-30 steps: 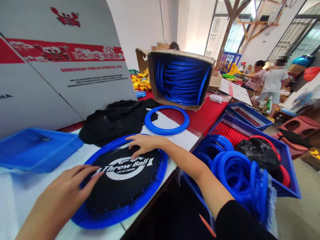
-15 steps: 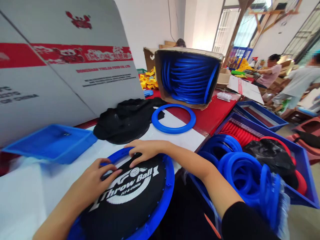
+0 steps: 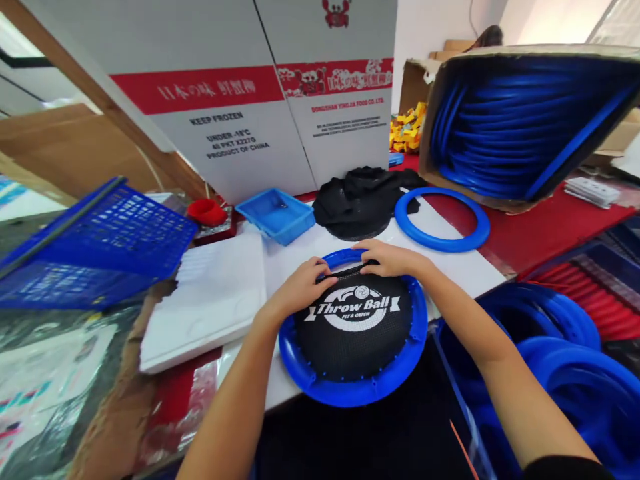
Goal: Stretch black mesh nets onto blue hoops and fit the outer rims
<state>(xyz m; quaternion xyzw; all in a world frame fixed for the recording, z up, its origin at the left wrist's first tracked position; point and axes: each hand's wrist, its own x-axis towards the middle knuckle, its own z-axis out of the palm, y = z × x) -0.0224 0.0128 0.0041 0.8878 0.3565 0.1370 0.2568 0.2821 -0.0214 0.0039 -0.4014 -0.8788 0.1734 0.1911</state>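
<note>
A blue plastic ring frame (image 3: 350,393) lies in front of me at the near edge of the white work surface. Black mesh fabric (image 3: 340,353) printed with "Throw Ball" is stretched across it, fixed along the near and side rim on small pegs. Between the far edge of the mesh and the rim an open gap shows. My left hand (image 3: 305,285) pinches that far edge at the left, fingers curled over it. My right hand (image 3: 389,259) grips the edge farther right, close to the rim. The fingertips are partly hidden.
Beyond my hands are black fabric pieces (image 3: 355,203), a loose blue ring (image 3: 443,243) and a shallow blue tray (image 3: 283,223). White foam board (image 3: 215,300) and a blue basket (image 3: 100,247) stand left. A carton (image 3: 530,127) holds stacked blue rings; more blue rings (image 3: 575,380) fill a crate at right.
My view has swung left, so everything sits farther right. The mesh edge between my hands now looks straighter, and both hands still hold it near the far rim.
</note>
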